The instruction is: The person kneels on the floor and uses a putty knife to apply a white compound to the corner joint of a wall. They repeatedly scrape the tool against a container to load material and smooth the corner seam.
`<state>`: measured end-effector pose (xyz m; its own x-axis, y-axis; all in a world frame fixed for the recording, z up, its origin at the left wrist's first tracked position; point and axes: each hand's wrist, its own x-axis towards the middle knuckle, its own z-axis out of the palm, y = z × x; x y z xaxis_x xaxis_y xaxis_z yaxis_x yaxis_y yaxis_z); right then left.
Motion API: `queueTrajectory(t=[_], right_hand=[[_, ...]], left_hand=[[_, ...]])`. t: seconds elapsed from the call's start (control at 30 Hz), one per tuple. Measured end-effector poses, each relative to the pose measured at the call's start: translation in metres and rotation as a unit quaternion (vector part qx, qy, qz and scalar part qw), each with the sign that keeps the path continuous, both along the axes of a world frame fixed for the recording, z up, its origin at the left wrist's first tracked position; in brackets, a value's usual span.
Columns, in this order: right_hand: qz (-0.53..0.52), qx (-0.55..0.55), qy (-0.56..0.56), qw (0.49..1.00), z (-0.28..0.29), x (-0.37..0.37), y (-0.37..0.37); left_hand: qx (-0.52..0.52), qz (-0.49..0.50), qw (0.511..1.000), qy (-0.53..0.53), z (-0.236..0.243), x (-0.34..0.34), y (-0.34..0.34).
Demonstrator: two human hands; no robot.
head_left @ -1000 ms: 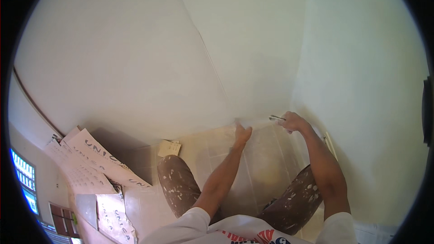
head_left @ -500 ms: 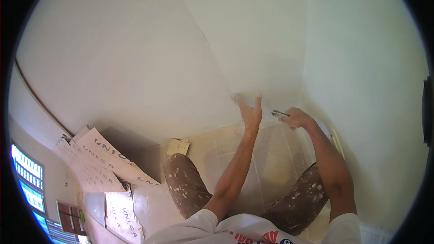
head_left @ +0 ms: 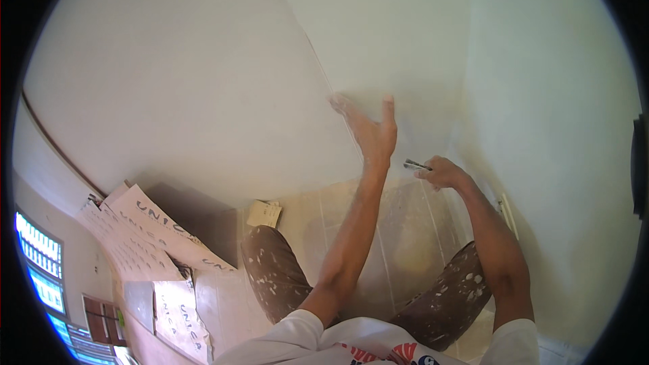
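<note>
Stretched up against the pale wall (head_left: 203,81), my left hand (head_left: 374,136) has its thumb apart and its whitish, dusty fingertips on or very near a thin slanting seam (head_left: 316,61). The fingers look slightly smeared by motion. My right hand (head_left: 444,173) is lower, toward the corner on the right, closed around a small flat tool (head_left: 414,165). That tool is dark and metallic and points left, away from the wall corner; its exact kind does not show. Nothing lies in the left palm as far as I can see.
Paint-spotted trousers (head_left: 270,270) frame the tiled floor (head_left: 399,243) below. A small cardboard piece (head_left: 263,213) lies by the wall. Large printed cardboard sheets (head_left: 162,230) lean at the left. A pale strip (head_left: 506,213) stands along the right wall, beside my forearm.
My left hand has slid up along the seam, its fingers now higher on the wall. The right hand has barely moved and keeps hold of the tool.
</note>
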<state>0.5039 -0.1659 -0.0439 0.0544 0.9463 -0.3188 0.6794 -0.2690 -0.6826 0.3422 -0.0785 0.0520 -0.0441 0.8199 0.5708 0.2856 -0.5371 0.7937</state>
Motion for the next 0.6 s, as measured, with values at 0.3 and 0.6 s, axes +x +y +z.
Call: queueTrajectory(t=[0.3, 0.6], right_hand=[[0.009, -0.004, 0.023, 1.000, -0.001, -0.004, 0.004], [0.021, 0.009, 0.030, 0.999, 0.004, -0.011, 0.008]], left_hand=[[0.109, 0.020, 0.991, 0.075, 0.051, -0.011, 0.010], [0.074, 0.015, 0.987, 0.140, -0.013, -0.018, 0.004]])
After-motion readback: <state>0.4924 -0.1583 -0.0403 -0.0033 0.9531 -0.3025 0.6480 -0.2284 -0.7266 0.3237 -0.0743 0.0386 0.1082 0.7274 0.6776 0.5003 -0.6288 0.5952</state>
